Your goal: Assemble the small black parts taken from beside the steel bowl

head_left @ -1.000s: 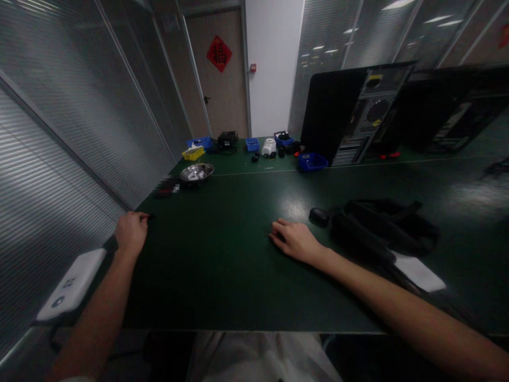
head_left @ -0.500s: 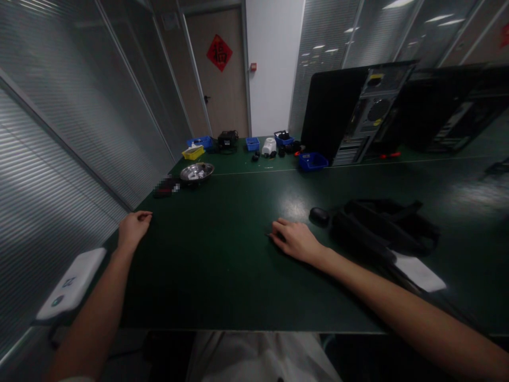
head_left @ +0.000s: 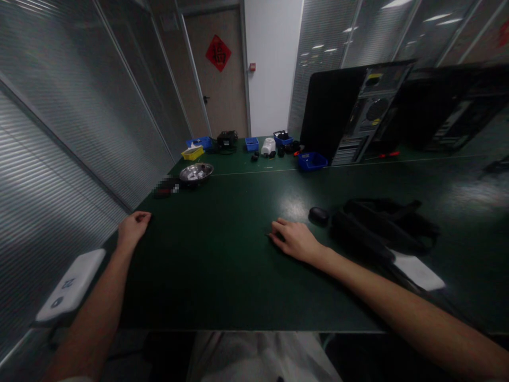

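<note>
My left hand rests by the left edge of the dark green table, fingers curled and pressed together. Whether anything is between those fingertips is hidden. Further right, my right hand lies on the tabletop with its thumb and fingers closed. A small dark tip shows at its fingertips, too small to name. Just beyond this hand sits a black computer mouse. A white box-shaped device lies near my left forearm.
Right of the mouse lies a black strapped bag with a white pad. A metal bowl with small items stands at the back left. Toward the back are a blue tray, a yellow tray and a computer tower.
The view has shifted very slightly. Both hands keep their places and their closed fingers.
</note>
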The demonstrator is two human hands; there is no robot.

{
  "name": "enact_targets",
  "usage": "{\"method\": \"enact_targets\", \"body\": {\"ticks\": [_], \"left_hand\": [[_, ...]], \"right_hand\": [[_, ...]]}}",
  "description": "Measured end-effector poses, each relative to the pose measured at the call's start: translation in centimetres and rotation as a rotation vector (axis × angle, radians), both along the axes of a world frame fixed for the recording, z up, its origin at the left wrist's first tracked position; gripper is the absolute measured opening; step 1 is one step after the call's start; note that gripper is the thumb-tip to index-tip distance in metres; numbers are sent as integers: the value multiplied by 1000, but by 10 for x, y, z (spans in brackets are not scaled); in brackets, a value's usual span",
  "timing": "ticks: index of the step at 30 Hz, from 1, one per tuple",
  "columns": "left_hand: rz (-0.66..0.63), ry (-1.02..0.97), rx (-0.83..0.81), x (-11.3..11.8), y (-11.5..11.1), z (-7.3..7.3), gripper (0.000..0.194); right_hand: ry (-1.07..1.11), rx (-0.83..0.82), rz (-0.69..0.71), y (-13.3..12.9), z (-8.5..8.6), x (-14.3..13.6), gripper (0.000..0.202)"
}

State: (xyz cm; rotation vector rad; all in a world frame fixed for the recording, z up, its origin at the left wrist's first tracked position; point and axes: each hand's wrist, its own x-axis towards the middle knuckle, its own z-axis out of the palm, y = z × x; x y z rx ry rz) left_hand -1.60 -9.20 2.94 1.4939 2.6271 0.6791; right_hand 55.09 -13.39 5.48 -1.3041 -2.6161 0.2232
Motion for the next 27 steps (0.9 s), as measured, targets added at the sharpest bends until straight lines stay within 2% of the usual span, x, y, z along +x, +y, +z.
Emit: {"method": "enact_targets", "body": {"ticks": [6, 13, 16, 18, 20, 22, 23, 25, 27], "left_hand": [[21, -45, -1, 4, -1, 4, 32], [67, -187, 5, 7, -4, 10, 35], [42, -232, 17, 13, -5, 13, 34], [-23, -270, 12, 24, -4, 14, 32], [-139, -325, -18, 48, -3, 14, 30], [-313, -393, -84, 87, -5, 12, 28], [-417, -429, -126, 113, -8, 11, 26], [-716, -507, -243, 170, -18, 11, 30], [-926, -519, -311, 227, -32, 11, 33]], "right_hand": [[-8, 0, -9, 0, 1, 0, 15], [21, 13, 6, 0, -1, 0, 16], [21, 19, 8, 0, -2, 0, 15], [23, 21, 5, 0, -2, 0, 16], [26, 20, 7, 0, -2, -1, 16], [29, 21, 9, 0, -3, -1, 16], [32, 21, 14, -1, -3, -1, 16], [50, 21, 34, -2, -3, -1, 16], [91, 10, 72, -4, -4, -2, 16]]}}
